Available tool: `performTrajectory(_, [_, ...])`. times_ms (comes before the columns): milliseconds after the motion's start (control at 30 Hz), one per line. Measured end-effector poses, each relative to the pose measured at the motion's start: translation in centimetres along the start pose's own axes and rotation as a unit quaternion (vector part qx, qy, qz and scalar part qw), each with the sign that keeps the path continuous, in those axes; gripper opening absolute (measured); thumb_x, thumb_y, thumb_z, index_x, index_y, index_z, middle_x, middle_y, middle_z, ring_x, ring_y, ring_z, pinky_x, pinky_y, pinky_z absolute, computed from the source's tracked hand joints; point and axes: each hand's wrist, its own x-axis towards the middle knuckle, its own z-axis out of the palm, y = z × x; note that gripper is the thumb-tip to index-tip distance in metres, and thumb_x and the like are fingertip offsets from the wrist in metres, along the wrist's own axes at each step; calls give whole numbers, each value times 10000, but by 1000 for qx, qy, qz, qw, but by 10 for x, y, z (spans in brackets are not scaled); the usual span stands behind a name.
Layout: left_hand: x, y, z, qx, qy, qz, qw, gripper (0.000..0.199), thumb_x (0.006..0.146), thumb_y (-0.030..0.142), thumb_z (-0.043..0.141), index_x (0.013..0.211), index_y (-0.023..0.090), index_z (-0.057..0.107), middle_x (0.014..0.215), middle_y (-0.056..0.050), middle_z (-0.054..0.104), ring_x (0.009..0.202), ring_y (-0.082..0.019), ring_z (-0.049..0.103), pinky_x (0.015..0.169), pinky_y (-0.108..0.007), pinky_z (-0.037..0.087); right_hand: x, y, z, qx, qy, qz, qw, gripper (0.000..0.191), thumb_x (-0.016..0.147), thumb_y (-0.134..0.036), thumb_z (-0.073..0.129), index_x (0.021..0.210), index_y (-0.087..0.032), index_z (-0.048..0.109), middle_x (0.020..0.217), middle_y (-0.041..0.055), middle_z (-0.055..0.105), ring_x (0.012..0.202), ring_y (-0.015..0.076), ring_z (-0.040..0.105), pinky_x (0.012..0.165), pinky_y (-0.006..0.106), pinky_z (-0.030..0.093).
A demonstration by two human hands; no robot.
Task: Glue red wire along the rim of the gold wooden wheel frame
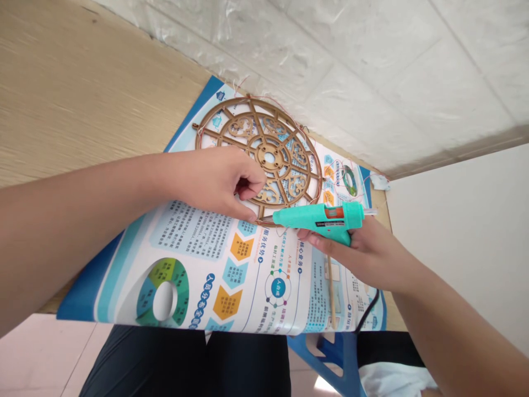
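Note:
A round, brown-gold openwork wheel [270, 157] with spokes and scroll patterns lies flat on a printed poster. Thin red and white wire runs along its outer ring. My left hand [231, 182] rests over the wheel's near left side with curled fingers, its fingertips down at the near rim; whatever they pinch there is hidden. In my right hand [363, 245] is a turquoise glue gun [314, 216], a clear glue stick jutting from its back. Its nozzle points left and meets the near rim just beside my left fingertips.
Under the wheel, the poster [165, 231] covers part of a wooden table [103, 99]. Loose wires and a small white bundle [379, 182] lie at the right. A wooden stick [331, 292] and black cord [368, 310] are nearby. A plastic-covered wall [330, 66] borders the far edge; a blue stool [326, 358] stands below.

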Motion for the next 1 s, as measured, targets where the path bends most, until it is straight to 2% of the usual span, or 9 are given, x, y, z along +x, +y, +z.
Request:
performTrajectory(233, [-1,2,0,-9,9,4,1000,415,746,272,797,598,197,416,553,72,401,557,-84,353,559,-305,255,-1,-2,-1,-18,8,6,1000,205,977,-421,633,1082,-303,763,1085,11,788,1047,278,743,970,448,620])
performTrajectory(433, [0,4,0,-9,9,10,1000,381,743,259,780,602,196,431,563,74,414,564,-81,371,549,-286,268,-1,-8,2,-18,15,3,1000,276,986,-403,596,1202,-318,746,1095,15,780,1040,266,744,946,415,632])
performTrajectory(533, [0,5,-1,-8,5,5,1000,367,745,263,765,598,194,435,559,73,416,560,-81,378,554,-281,269,-1,-10,3,-30,19,-2,999,242,986,-390,583,1135,-307,755,1070,19,780,1023,261,746,920,404,641])
performTrajectory(600, [0,6,-2,-9,3,3,1000,360,750,266,756,599,194,437,557,73,411,559,-82,374,558,-280,268,-3,-8,4,-32,23,-2,999,233,981,-384,577,1084,-298,768,1035,24,783,963,257,752,846,389,654])
performTrajectory(700, [-2,7,-2,-12,3,5,1000,356,758,268,750,605,194,437,564,72,409,565,-83,372,563,-279,270,-14,1,2,-31,101,29,994,212,936,-421,638,992,-298,801,990,37,791,946,289,749,801,419,645])
performTrajectory(800, [-2,7,-2,-14,1,6,1000,362,758,266,753,608,195,431,569,72,408,568,-84,372,569,-280,270,-34,19,-6,48,218,65,973,140,865,-433,746,903,-317,815,932,38,791,936,307,733,854,462,610])
performTrajectory(900, [-2,7,-2,-15,1,6,1000,350,765,274,737,614,198,431,580,67,412,579,-92,368,583,-285,269,-58,38,-18,137,293,53,945,68,827,-406,774,825,-343,799,862,24,758,863,297,692,854,482,569])
performTrajectory(1000, [-1,6,-3,-16,0,10,1000,338,767,285,724,621,202,430,595,62,423,592,-100,377,588,-286,278,-78,46,-23,168,370,39,913,65,813,-404,750,764,-369,776,763,37,679,808,324,632,822,520,519])
